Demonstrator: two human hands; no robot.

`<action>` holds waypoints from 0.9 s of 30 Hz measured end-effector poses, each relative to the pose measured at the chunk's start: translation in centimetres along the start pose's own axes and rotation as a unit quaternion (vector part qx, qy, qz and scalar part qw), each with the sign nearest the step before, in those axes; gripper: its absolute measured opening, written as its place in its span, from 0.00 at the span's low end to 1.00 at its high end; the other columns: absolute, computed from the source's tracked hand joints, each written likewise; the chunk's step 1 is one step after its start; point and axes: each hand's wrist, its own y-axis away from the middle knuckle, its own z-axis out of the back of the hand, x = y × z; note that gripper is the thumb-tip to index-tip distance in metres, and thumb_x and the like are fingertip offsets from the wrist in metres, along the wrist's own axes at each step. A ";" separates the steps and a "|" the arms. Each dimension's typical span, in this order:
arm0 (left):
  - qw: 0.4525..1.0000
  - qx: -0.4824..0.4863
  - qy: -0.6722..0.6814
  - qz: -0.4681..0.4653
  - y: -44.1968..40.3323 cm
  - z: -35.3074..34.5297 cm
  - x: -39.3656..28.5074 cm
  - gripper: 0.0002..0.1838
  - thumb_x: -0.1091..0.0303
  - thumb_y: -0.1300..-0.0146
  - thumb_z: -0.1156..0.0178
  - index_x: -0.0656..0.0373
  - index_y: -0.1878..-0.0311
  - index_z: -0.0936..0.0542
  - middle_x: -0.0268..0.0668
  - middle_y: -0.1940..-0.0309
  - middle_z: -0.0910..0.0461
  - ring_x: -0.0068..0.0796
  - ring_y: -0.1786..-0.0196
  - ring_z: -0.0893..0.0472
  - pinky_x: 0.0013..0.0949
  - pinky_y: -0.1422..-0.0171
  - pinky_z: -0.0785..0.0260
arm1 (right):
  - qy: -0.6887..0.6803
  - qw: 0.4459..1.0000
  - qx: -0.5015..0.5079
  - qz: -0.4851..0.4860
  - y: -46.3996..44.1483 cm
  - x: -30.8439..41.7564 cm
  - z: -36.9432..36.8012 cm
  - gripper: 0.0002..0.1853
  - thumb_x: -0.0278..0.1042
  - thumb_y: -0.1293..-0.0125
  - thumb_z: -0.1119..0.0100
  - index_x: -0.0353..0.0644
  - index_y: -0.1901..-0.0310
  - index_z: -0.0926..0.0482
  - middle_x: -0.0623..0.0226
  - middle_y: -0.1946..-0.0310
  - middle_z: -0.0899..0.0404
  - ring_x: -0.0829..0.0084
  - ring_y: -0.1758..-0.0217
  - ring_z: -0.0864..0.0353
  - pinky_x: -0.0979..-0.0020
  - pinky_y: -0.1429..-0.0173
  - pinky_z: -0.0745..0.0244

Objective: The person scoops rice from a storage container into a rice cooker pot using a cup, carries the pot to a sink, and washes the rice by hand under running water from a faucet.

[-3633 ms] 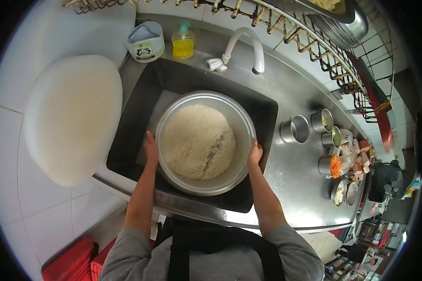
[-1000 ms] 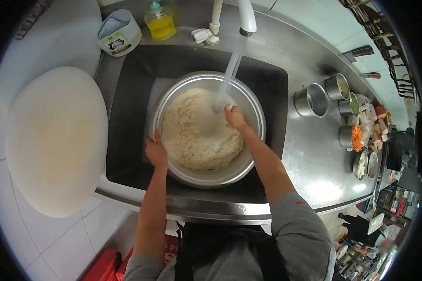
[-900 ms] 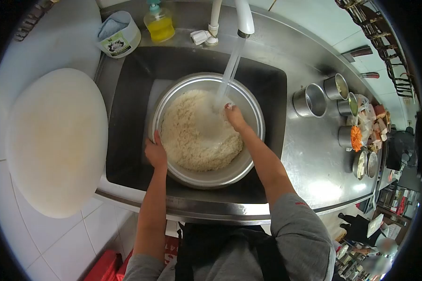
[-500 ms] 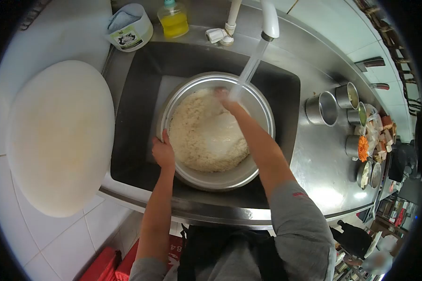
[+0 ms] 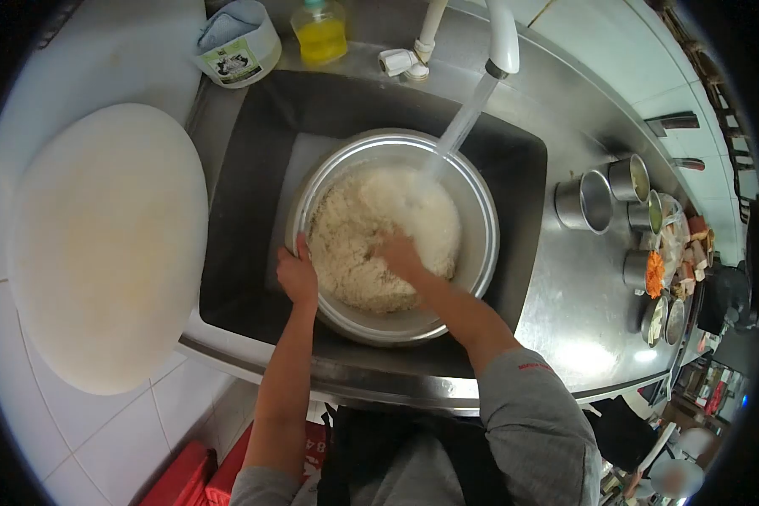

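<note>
A round metal bowl (image 5: 478, 253) stands in the dark sink (image 5: 253, 278). White rice (image 5: 354, 274) and cloudy water fill its lower part. Water runs from the white faucet (image 5: 504, 42) into the bowl's far right side. My left hand (image 5: 298, 274) grips the bowl's left rim, thumb up along the edge. My right hand (image 5: 399, 253) is down in the rice near the bowl's middle, its fingers blurred and partly sunk in the grains.
A white round board (image 5: 110, 244) leans at the left. Behind the sink are a white tub (image 5: 238, 51) and a yellow soap bottle (image 5: 320, 35). Several metal cups, one with orange shreds (image 5: 654, 274), stand right. A person (image 5: 624, 430) is at the lower right edge.
The faucet has been turned on since the earliest frame. My right hand left the rim, went under the stream, and has moved from the bowl's far side to its middle. My left hand stays on the rim.
</note>
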 end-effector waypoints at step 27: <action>0.999 0.019 0.036 0.023 -0.3 0.2 -0.5 0.34 0.42 0.32 0.56 0.73 0.59 0.25 0.62 0.69 0.22 0.62 0.62 0.21 0.51 0.61 0.29 | -0.001 0.996 -0.038 0.083 -7.8 11.6 4.5 0.23 0.49 0.45 0.43 0.44 0.51 0.20 0.54 0.47 0.27 0.50 0.37 0.36 0.31 0.40 0.45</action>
